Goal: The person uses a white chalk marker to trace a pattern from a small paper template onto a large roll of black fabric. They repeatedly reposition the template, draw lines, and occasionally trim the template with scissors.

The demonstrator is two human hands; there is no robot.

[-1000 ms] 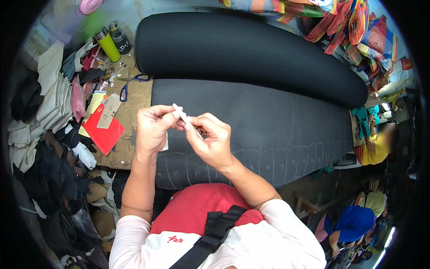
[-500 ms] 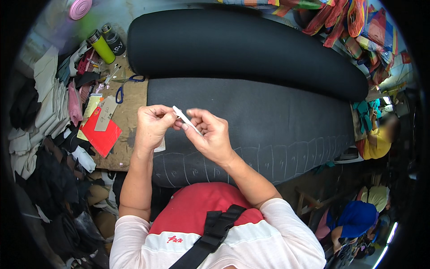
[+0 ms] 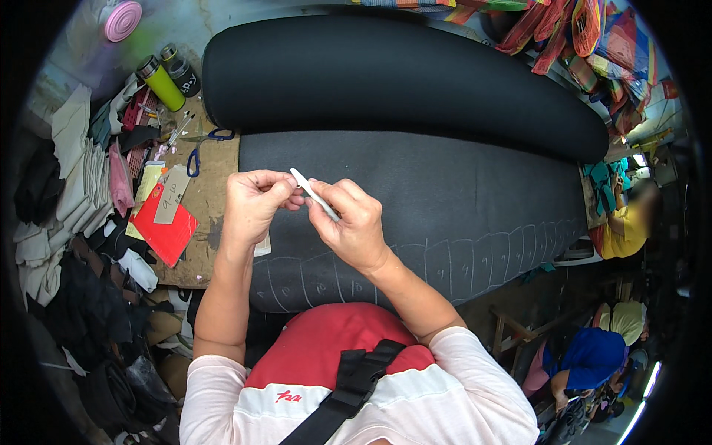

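Observation:
My right hand (image 3: 348,222) is closed round a slim white pen-like stick (image 3: 319,198), its tapered end tilted up to the left. Close against that stick, my left hand (image 3: 256,204) has thumb and forefinger pinched together; whatever lies between them is too small to make out. Both hands are held above a dark grey sheet of material (image 3: 445,178) that comes off a thick black roll (image 3: 400,81). White outlines with marks inside run along the sheet's near edge. A small pale card (image 3: 262,246) shows partly behind my left wrist.
Blue-handled scissors (image 3: 194,162), a red card (image 3: 165,228) and a green bottle (image 3: 162,83) are on the wooden tabletop (image 3: 211,215) at left. Stacked pale cloth (image 3: 74,185) lies beyond. A person in yellow (image 3: 624,231) and a person in blue (image 3: 589,358) are at the right.
My right fingers have closed more tightly round the white stick, which has shifted slightly up and right. My left hand stays nearly in place, still pinched. The view has shifted a little.

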